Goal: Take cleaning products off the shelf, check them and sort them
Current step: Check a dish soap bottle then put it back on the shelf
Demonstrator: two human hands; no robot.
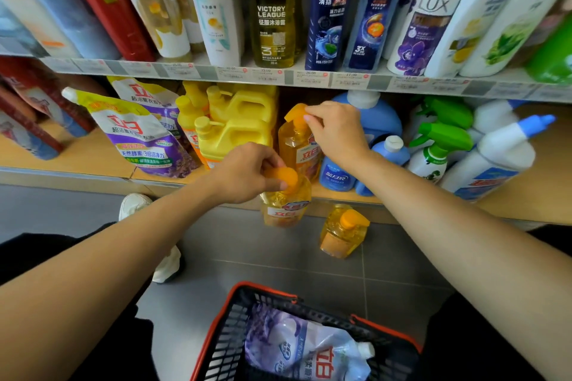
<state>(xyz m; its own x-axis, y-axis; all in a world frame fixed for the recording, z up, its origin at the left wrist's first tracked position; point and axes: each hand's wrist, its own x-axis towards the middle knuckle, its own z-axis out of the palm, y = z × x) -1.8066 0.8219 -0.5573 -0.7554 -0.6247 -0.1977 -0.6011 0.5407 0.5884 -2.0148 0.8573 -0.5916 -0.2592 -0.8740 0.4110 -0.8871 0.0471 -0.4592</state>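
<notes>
Your left hand (244, 175) is curled round the orange pump head of one detergent bottle (286, 207), which hangs upright below your fingers, just in front of the near edge of the lower shelf (93, 158) and off the floor. Your right hand (339, 130), farther in and up to the right, pinches the pump spout of a second bottle (297, 148) between thumb and fingertips. That one stands with its long axis vertical on the shelf, between the yellow jugs (241, 133) on its left and the blue bottles (382, 120) on its right. Your left hand hides its base, so I cannot tell whether it has left the board. The way out for it looks to be straight toward you, with the right hand nearer. A third bottle (342, 235) stands on the floor tiles, just right of the hanging one. The basket (229, 334) sits nearest you, between your forearms, holding one lavender refill pouch (297, 346) lying flat, spout to the right.
</notes>
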